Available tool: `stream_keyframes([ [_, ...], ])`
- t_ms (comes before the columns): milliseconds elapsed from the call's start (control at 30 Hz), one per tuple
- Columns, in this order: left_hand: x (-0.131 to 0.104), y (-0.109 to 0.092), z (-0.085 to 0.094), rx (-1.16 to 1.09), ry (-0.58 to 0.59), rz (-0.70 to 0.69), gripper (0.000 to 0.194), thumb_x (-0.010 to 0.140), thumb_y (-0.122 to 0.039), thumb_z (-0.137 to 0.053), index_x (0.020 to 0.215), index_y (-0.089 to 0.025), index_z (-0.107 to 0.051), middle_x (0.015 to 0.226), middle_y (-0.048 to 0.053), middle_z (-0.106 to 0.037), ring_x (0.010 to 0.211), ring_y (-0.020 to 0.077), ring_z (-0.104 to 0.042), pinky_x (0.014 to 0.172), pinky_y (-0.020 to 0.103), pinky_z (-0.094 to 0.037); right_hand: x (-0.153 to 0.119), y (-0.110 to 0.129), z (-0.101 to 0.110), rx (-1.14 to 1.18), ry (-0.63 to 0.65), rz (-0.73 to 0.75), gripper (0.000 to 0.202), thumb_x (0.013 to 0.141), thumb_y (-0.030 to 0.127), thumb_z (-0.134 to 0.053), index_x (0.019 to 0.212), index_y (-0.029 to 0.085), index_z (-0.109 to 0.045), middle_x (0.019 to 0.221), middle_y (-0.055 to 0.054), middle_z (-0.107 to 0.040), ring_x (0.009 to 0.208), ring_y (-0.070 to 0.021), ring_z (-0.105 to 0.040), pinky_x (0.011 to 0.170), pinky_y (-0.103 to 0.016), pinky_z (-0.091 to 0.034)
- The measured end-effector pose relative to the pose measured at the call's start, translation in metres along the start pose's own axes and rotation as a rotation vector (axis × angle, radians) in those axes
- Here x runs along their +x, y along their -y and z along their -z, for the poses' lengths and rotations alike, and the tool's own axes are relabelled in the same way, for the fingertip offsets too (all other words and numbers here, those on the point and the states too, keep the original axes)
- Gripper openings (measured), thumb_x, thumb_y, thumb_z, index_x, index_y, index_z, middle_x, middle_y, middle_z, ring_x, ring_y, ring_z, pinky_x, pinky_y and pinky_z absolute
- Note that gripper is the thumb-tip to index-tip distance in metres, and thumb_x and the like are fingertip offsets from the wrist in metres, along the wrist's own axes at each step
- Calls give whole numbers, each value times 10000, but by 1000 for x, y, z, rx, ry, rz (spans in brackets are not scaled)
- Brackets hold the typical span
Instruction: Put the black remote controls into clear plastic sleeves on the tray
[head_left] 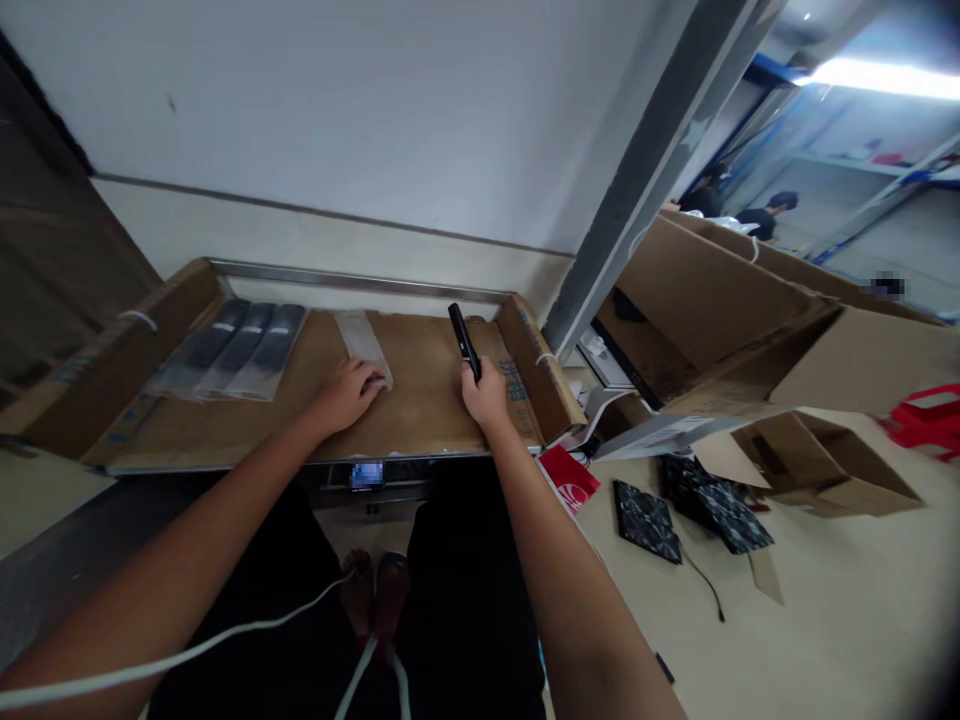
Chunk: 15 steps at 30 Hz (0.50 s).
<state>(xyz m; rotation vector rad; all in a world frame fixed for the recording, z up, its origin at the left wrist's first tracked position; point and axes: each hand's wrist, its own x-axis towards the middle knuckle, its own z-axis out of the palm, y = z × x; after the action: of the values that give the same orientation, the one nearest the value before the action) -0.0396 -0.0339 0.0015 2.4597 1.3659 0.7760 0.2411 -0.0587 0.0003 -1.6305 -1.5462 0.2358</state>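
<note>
My right hand point(487, 393) is wrapped round the lower end of a slim black stick-shaped device point(461, 333), which tilts up and to the left above the cardboard. Its exact kind I cannot make out. My left hand point(346, 397) has its fingers curled at the near end of a clear flat plastic sleeve point(362, 338) lying on the cardboard-lined bench point(420, 415). To the left, several dark items in clear plastic sleeves point(251, 345) lie side by side, overlapping, each with a pale band.
Raised cardboard walls point(544, 375) flank the bench. A grey post point(637, 170) rises at its back right, beside large open cartons point(735, 310). On the floor are dark patterned flat packages point(649, 520) and a red bag point(570, 478). A white cable point(247, 628) crosses my lap. People point(765, 215) are farther back.
</note>
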Motion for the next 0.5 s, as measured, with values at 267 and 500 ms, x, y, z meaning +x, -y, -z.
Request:
stream_keyframes([
  [267,48,-14,-36,-78,-151,-18,268,945,-305,-488,867,-177,-710,925,105,-670,910,248,-607,894,388,-465,6,-4,-1,432,170,-212,406,853,610,-584,827,205,-596,646,8,-631,472,-130,-532,451,-233,-395],
  [500,56,-6,-38,-169,-251,87,227,871,-264,-541,789,-182,-736,846,89,-712,824,229,-628,828,352,-491,8,3,13,533,410,-274,460,750,606,-698,880,165,-691,625,0,-658,420,-81,-426,394,-209,-277],
])
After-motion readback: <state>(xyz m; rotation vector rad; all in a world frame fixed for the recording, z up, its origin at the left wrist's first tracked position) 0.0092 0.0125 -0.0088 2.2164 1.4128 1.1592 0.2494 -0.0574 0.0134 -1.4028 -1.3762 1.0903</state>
